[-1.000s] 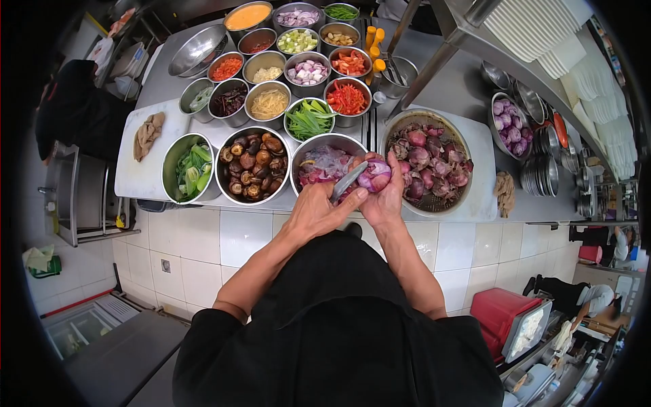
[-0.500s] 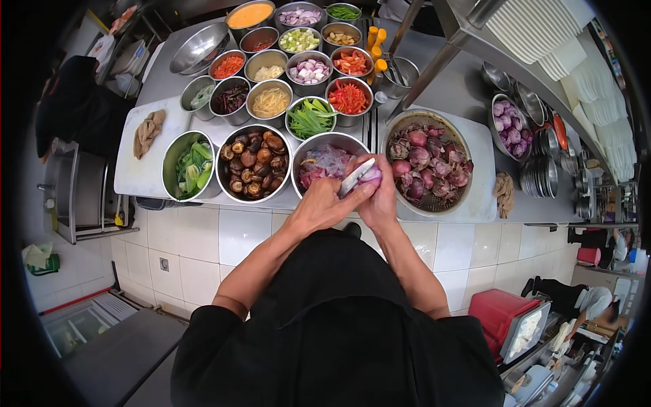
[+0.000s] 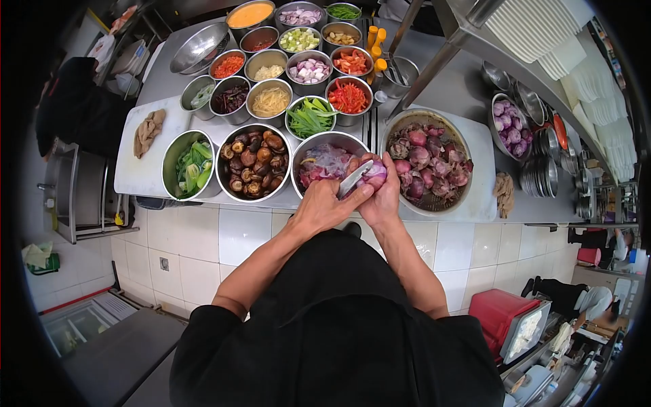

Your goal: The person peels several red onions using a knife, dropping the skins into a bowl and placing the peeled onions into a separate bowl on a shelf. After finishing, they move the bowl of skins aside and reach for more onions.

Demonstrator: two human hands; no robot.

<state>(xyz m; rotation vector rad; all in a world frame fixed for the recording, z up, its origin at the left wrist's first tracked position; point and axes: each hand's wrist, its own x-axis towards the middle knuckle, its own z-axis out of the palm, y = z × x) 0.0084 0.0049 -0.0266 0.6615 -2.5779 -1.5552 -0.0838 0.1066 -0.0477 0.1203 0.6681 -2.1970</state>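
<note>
My left hand is closed round the handle of a small knife, its blade against a purple onion. My right hand holds that onion, fingers curled round it. Both hands are together over the near right edge of a metal bowl with purple onion pieces and skins inside. To the right, whole unpeeled red onions lie in a perforated colander. A metal pot of brown mushrooms stands left of the bowl.
A pot of green vegetables stands at the left, near a brown cloth on a white board. Behind are several pots of cut vegetables. A shelf post rises at the right. Two other people are at the far left and right.
The right hand has opened its fingers slightly and shifted right round the onion. The knife blade is tilted differently and lies a little lower against the onion.
</note>
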